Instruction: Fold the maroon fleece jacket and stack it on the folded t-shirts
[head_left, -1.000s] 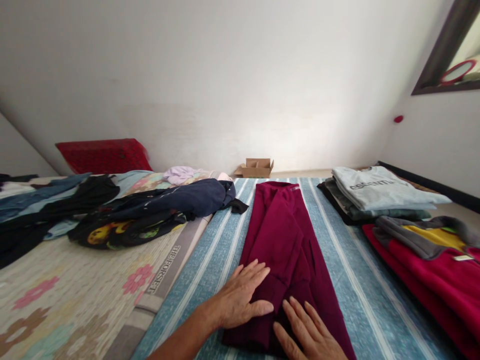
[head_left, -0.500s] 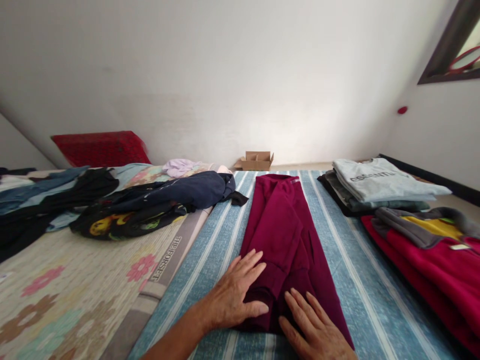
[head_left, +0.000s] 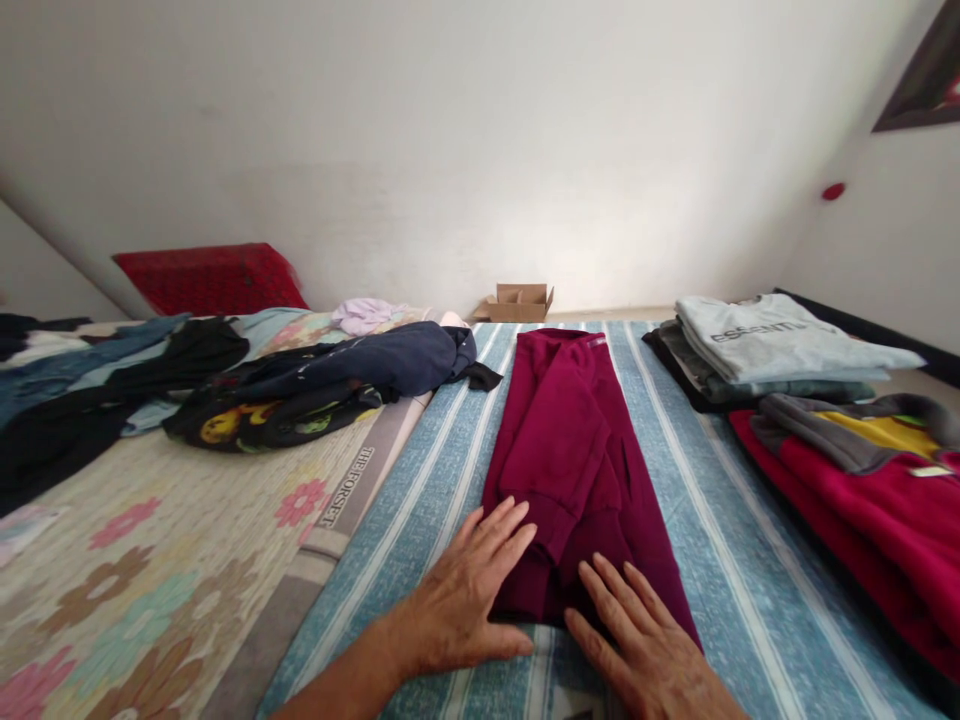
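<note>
A maroon long-sleeved top (head_left: 559, 430) lies folded lengthwise on the blue striped sheet, its collar at the far end. Its sleeves are laid down along the body, with the cuffs near my hands. My left hand (head_left: 465, 580) rests with fingers spread at the near left edge of the top, fingertips on the cloth by a cuff. At the near right part of the garment, my right hand (head_left: 637, 635) lies flat with its fingers stretched forward on the fabric. Neither hand grips anything.
Folded clothes (head_left: 787, 340) topped by a light grey shirt are stacked at right, with a folded red garment (head_left: 862, 500) nearer. Loose dark clothes (head_left: 352, 375) lie on the flowered mat (head_left: 247, 530) at left. A cardboard box (head_left: 517, 302) stands by the wall.
The near hem of the top lies slightly farther from me, and sheet now shows between my hands. Both hands remain open on the cloth; the view has shifted a little.
</note>
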